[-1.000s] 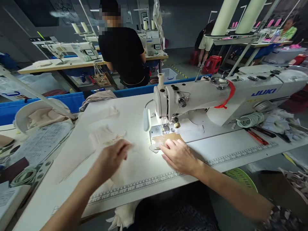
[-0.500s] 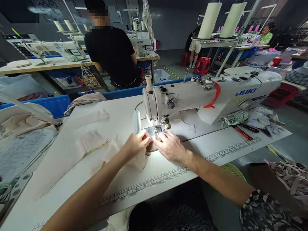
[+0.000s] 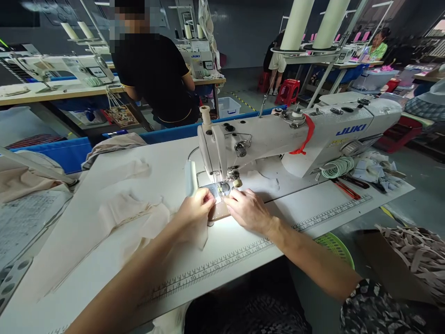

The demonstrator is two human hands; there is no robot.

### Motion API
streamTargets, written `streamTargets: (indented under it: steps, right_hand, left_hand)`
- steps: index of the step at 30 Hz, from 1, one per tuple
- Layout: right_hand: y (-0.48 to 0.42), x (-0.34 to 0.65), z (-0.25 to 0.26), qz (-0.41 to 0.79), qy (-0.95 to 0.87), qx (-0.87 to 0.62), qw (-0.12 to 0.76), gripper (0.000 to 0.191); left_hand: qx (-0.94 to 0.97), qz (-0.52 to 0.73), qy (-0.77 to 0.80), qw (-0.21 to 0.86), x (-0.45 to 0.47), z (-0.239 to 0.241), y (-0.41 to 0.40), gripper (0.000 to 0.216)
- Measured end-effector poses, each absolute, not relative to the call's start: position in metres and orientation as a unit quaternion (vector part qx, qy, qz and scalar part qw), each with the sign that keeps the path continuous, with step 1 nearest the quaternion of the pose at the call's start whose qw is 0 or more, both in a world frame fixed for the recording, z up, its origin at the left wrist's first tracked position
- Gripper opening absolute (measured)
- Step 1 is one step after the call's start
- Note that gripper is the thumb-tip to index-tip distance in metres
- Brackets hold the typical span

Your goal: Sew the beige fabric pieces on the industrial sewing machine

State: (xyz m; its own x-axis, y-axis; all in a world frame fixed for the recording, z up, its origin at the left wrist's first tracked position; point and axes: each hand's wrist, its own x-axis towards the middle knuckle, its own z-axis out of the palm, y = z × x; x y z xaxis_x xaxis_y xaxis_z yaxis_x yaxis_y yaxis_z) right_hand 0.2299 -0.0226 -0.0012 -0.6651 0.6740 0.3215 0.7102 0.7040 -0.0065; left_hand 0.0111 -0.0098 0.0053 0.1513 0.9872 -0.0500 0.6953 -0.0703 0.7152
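A white JUKI sewing machine [image 3: 299, 134] stands on a white table [image 3: 243, 246]. My left hand [image 3: 193, 209] is pinched on a small beige fabric piece [image 3: 200, 234] just in front of the presser foot [image 3: 219, 188]. My right hand [image 3: 247, 211] lies beside it with fingertips pressed together at the same spot under the lit needle area. Both hands meet at the needle plate. A brown card patch [image 3: 219, 212] shows between them.
More beige fabric pieces [image 3: 121, 208] lie to the left on the table. Scissors and coiled cord [image 3: 337, 168] sit right of the machine. A green basket [image 3: 335, 246] and a box of fabric strips [image 3: 413, 250] are at lower right. A person in black [image 3: 153, 74] stands behind.
My left hand came from the left side of the table with a fabric piece to the needle area. My right hand moved forward to the presser foot. Both now hold still there.
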Motion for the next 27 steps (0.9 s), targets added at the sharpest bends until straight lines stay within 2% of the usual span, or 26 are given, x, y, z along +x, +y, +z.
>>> streamTargets:
  steps: [6, 9, 14, 20, 23, 27]
  right_hand:
    - [-0.021, 0.227, 0.0, -0.064, -0.914, -0.376, 0.14, 0.034]
    - [-0.021, 0.226, -0.001, -0.076, -0.918, -0.366, 0.134, 0.039]
    - [-0.019, 0.224, 0.0, -0.071, -0.92, -0.365, 0.121, 0.033]
    - [-0.02, 0.223, 0.003, -0.064, -0.922, -0.366, 0.11, 0.032]
    - [-0.022, 0.222, 0.005, -0.064, -0.92, -0.373, 0.105, 0.032]
    - [-0.018, 0.226, 0.007, -0.037, -0.909, -0.391, 0.141, 0.033]
  left_hand:
    - [0.696, 0.226, 0.61, 0.303, 0.011, 0.004, -0.007, 0.015]
    - [0.719, 0.17, 0.614, 0.279, 0.012, 0.012, -0.005, 0.015]
    - [0.813, 0.141, 0.565, 0.025, 0.016, 0.019, -0.025, 0.023]
    - [0.883, 0.234, 0.391, -0.114, 0.02, -0.015, -0.058, 0.036]
    - [0.886, 0.229, 0.384, -0.124, 0.017, -0.026, -0.058, 0.04]
    - [0.892, 0.226, 0.377, -0.109, 0.013, -0.027, -0.046, 0.04]
